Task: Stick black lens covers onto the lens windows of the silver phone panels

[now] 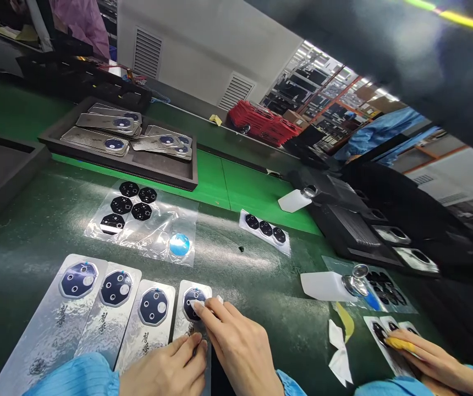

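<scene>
Four silver phone back covers lie in a row at the front, each with a dark blue octagonal camera plate at its top end. Over the rightmost cover, my left hand has its fingers bent together and pressed on the lower part. My right hand is closed in a pinch at that cover's camera plate. A bit of white wipe shows between its fingers; most of it is hidden. Left of my hands lies another back cover, apart from my fingers.
Behind the covers lies a clear film sheet with black octagonal pieces. A dark tray holds more covers. White bottles and a strip of black octagons stand or lie to the right. A co-worker's hand holds a yellow cloth.
</scene>
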`<state>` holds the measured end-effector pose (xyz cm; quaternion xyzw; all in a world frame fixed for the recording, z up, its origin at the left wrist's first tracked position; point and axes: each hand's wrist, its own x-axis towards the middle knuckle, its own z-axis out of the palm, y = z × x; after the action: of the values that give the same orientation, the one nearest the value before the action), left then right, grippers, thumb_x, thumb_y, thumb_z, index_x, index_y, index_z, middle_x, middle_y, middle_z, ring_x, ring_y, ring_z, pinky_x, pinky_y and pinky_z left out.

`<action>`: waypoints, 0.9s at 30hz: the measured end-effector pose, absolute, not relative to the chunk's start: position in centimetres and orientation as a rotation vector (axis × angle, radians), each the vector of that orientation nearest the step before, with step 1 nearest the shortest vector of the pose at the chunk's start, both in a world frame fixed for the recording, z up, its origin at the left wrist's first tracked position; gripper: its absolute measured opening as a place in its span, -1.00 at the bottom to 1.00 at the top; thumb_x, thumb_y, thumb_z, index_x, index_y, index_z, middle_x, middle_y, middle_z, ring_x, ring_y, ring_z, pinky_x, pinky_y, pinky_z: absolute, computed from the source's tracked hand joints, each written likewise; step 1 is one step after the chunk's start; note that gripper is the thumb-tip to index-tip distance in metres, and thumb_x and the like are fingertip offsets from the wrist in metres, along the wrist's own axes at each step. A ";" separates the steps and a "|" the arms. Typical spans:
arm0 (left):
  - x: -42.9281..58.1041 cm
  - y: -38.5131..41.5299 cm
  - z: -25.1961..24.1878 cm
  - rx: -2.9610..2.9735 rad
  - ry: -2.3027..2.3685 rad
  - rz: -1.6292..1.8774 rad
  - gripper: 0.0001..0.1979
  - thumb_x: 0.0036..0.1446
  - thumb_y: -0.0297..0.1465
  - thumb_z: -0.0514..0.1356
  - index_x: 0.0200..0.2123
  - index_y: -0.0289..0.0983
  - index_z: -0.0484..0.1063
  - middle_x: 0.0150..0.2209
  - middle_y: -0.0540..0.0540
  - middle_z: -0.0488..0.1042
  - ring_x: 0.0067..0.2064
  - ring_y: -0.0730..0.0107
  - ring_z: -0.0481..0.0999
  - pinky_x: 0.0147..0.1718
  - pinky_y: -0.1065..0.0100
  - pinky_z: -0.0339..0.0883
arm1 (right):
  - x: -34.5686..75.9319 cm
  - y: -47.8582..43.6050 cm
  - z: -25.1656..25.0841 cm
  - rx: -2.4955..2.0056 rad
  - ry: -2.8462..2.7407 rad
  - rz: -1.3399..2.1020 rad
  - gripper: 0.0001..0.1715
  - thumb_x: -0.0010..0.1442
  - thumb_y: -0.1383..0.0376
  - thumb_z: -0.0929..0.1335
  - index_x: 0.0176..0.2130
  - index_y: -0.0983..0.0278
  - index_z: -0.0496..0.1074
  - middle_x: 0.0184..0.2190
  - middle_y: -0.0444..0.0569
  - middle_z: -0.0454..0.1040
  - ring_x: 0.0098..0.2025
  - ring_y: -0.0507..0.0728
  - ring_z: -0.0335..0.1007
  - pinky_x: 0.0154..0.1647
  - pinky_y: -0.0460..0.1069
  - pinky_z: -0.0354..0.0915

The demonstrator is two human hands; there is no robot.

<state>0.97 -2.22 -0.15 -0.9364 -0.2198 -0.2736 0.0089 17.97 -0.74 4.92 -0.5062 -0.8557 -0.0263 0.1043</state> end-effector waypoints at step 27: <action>0.9 -2.0 0.6 -2.984 -0.627 -0.743 -0.81 0.31 -0.41 0.13 -0.25 -0.36 0.53 -0.12 -0.16 0.57 -0.03 0.21 0.54 0.01 0.30 0.36 | 17.9 -1.0 5.2 -1.573 -2.397 0.054 -0.58 0.47 0.31 0.08 -0.17 0.18 0.46 -0.39 -0.13 0.51 -0.39 0.03 0.47 -0.47 -0.10 0.23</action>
<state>0.92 -1.99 0.57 -0.9508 -0.1998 -0.2368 0.0014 17.88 -0.98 5.24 -0.5434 -0.8280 0.0188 0.1368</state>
